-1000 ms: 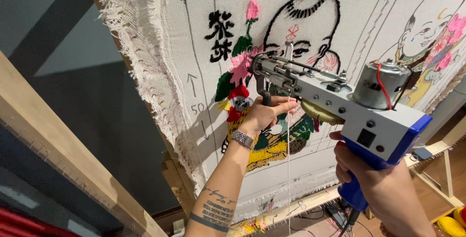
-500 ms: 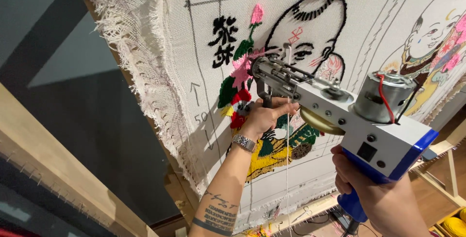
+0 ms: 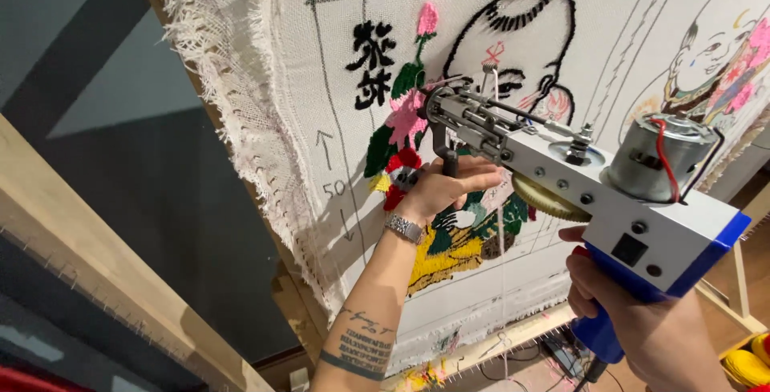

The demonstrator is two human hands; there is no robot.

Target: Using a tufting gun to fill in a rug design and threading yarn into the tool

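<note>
A white and blue tufting gun [image 3: 609, 199] with a silver motor on top points its needle end at a white cloth [image 3: 513, 55] stretched on a wooden frame. The cloth carries a drawn bald-headed figure, partly filled with pink, green, red and yellow yarn. My right hand [image 3: 650, 328] grips the gun's blue handle at lower right. My left hand [image 3: 445, 187], with a metal wristband, holds the black front grip under the gun's nose, close against the cloth. A thin strand of yarn hangs down from the gun.
A second drawn figure [image 3: 714, 47] fills the cloth at upper right. The cloth's frayed edge [image 3: 241, 103] hangs at left beside a wooden beam [image 3: 104, 272]. Yarn scraps and cables lie under the frame's lower bar [image 3: 513, 340]. Yellow yarn [image 3: 750, 360] sits at bottom right.
The gun and both hands have stayed on the same patch of cloth; the view has shifted slightly, bringing the gun closer and lower in the picture.
</note>
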